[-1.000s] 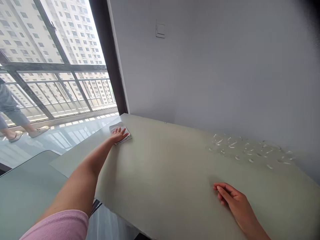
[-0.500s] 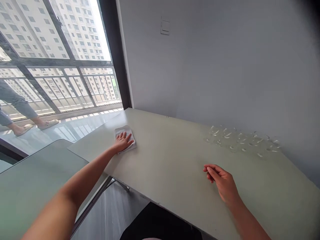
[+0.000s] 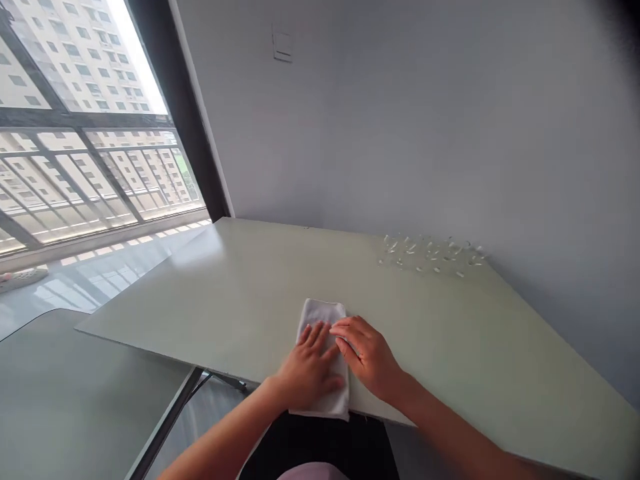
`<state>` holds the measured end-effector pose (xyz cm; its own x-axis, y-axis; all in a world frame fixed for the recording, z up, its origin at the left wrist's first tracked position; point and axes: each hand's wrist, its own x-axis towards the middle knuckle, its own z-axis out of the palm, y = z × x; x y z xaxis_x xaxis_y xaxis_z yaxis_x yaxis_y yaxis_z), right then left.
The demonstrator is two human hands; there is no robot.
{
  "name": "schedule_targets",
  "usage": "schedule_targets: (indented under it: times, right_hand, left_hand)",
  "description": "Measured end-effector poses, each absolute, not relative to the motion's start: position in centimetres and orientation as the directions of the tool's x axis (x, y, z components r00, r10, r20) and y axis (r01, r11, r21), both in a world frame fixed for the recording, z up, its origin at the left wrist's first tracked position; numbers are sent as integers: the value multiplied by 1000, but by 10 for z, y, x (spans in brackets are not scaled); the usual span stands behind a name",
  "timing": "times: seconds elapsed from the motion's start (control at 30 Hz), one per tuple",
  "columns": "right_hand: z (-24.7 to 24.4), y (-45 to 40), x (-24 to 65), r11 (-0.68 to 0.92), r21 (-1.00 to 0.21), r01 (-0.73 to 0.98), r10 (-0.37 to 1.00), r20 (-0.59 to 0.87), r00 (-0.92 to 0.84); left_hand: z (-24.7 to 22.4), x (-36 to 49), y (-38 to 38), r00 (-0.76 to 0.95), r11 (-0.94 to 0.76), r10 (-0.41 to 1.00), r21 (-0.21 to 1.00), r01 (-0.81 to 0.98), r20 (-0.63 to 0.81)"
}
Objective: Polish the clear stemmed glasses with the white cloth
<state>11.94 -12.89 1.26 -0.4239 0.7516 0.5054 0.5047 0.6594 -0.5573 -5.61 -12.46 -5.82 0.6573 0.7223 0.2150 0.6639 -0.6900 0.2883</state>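
Note:
A folded white cloth (image 3: 320, 310) lies near the front edge of the pale table (image 3: 280, 267), its near end reaching that edge. Flat on the cloth rests my left hand (image 3: 313, 370), fingers spread, slightly smeared by motion. From the right, my right hand (image 3: 373, 357) reaches the cloth's side with bent fingers and the thumb a little apart. Its fingertips are over the cloth's right border; whether they touch it I cannot tell.
Several clear glasses (image 3: 430, 257) stand at the table's back right, by the grey wall (image 3: 425, 133). A second table (image 3: 60, 393) is at lower left. A window with a railing (image 3: 100, 173) is beyond, and part of a shoe (image 3: 23, 280) shows at the left edge.
My left hand and the cloth have come from the table's far left to the near middle. My right hand has moved left to the cloth. The view has shifted right.

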Motion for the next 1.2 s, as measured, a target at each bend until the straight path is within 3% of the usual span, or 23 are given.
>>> schedule_targets:
  times: [0.07, 0.13, 0.2, 0.3, 0.4, 0.53, 0.63, 0.73, 0.87, 1.03, 1.2]
  right_hand:
    - [16, -133, 131, 658, -532, 532, 752, 500, -431]
    - [14, -139, 145, 630, -533, 566, 776, 471, -420]
    - [9, -145, 159, 587, -544, 599, 808, 439, -393]
    - [0, -151, 171, 515, -581, 630, 856, 385, -345]
    - [-1, -149, 168, 511, -594, 621, 859, 383, -341]
    - [11, -135, 141, 597, -540, 593, 801, 444, -402]
    - [12, -124, 120, 606, -510, 611, 793, 452, -409]
    - [-5, -115, 113, 506, -491, 710, 860, 357, -366]
    - [-37, -105, 131, 463, -390, 796, 884, 134, -448]
    - [-48, -80, 184, 478, -307, 823, 870, 35, -492]
    - [-49, -56, 281, 189, -190, 963, 975, -78, -207]
  left_hand:
    - [-63, -104, -104, 494, -520, 854, 254, 816, 161]
    - [-68, -169, -79, 204, -229, 970, 207, 951, 135]
    - [-72, -237, -59, -90, 67, 985, 158, 985, 144]
    - [-72, -300, -48, -340, 314, 921, 154, 937, 192]
    - [-72, -278, -50, -259, 230, 924, 131, 964, 281]
    - [-74, -149, -67, 216, -276, 914, 139, 951, 343]
    - [-69, -56, -88, 431, -555, 814, 304, 774, 389]
    - [-53, -16, -107, 191, -510, 814, 520, 685, 548]
    - [-35, -20, -116, -101, -390, 780, 606, 694, 618]
    - [-33, -25, -119, -130, -281, 844, 635, 720, 521]
    - [-33, -23, -119, -113, -248, 888, 670, 699, 446]
